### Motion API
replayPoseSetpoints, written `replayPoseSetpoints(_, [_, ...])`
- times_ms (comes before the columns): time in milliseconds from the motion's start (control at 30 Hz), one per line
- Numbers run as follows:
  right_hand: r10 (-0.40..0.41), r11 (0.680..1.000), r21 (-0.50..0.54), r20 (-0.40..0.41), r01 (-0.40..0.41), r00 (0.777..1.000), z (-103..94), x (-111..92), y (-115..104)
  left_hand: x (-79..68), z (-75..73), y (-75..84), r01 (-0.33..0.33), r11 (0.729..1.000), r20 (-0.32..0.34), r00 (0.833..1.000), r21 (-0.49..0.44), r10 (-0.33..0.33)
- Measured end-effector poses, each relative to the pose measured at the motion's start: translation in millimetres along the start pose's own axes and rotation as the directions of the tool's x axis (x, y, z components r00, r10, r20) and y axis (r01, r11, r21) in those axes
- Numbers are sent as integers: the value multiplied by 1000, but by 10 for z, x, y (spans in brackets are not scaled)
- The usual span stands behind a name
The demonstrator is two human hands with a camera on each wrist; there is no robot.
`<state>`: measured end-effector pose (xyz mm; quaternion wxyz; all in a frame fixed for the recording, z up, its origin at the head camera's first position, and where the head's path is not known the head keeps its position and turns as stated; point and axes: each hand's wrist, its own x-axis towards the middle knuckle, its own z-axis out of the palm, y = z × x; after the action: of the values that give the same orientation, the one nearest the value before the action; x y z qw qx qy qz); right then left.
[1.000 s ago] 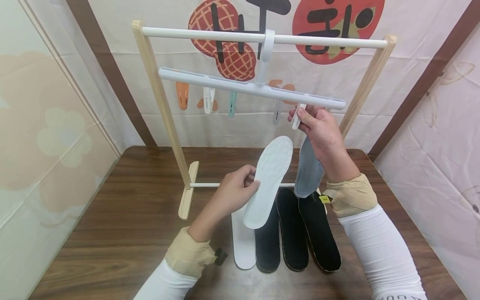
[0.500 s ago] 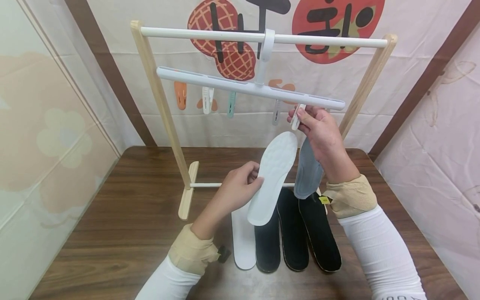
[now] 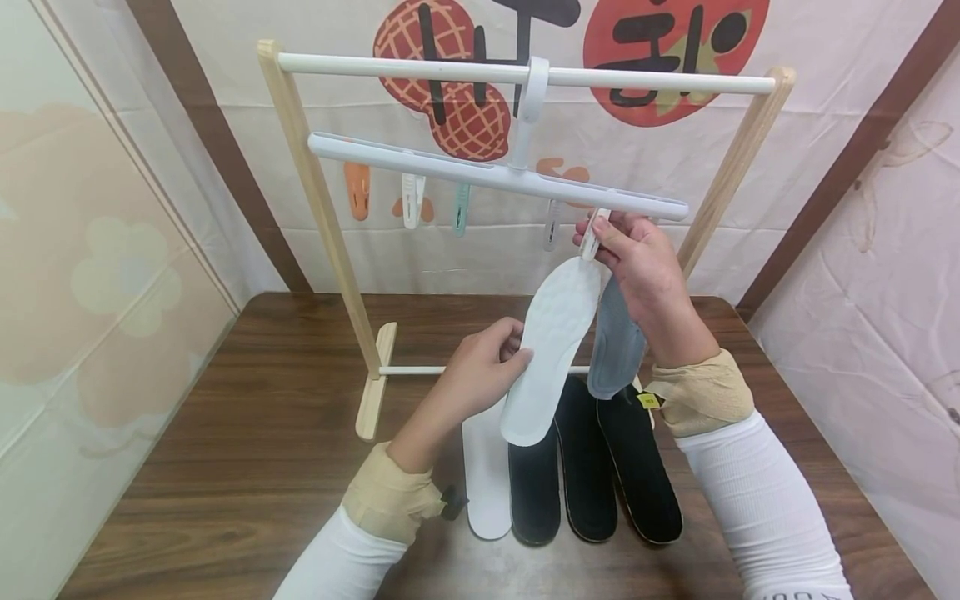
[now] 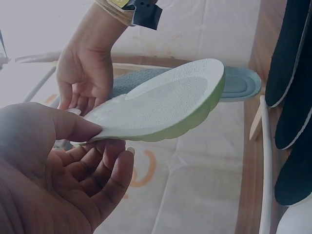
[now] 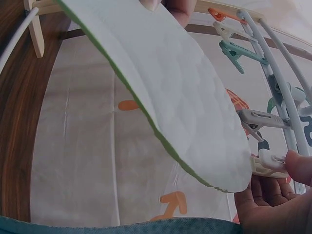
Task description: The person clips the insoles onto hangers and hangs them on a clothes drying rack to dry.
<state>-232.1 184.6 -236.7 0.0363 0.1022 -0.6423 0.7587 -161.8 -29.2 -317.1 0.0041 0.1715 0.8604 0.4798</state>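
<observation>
My left hand (image 3: 480,371) pinches the edge of a white insole (image 3: 557,354) between thumb and fingers, holding it tilted above the table. Its underside rim is green, as the right wrist view shows. My right hand (image 3: 648,267) pinches a white clothespin (image 3: 590,237) that hangs near the right end of the white hanger (image 3: 450,167). The insole's upper tip is right at the clothespin's mouth (image 5: 256,165). A blue-grey insole (image 3: 618,346) hangs just behind my right hand, its top hidden.
Orange (image 3: 357,192), white (image 3: 412,200), teal (image 3: 461,210) and grey (image 3: 552,225) clothespins hang along the hanger. A wooden rack (image 3: 322,208) carries it on its top rod. Below, a white insole (image 3: 487,479) and several black insoles (image 3: 588,475) lie on the brown table (image 3: 225,483).
My left hand has moved the white insole up and to the right, bringing its tip to the clothespin. The right hand has stayed at the clothespin.
</observation>
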Motion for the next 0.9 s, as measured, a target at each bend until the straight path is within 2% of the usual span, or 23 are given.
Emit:
replayPoseSetpoints(467, [12, 1000, -1, 9, -12, 1000, -6, -3, 9, 56, 24, 38, -40, 999, -16, 999, 1, 40])
replayPoseSetpoints(900, [25, 999, -21, 17, -24, 1000, 2, -36, -16, 79, 2, 75, -36, 999, -9, 999, -25, 36])
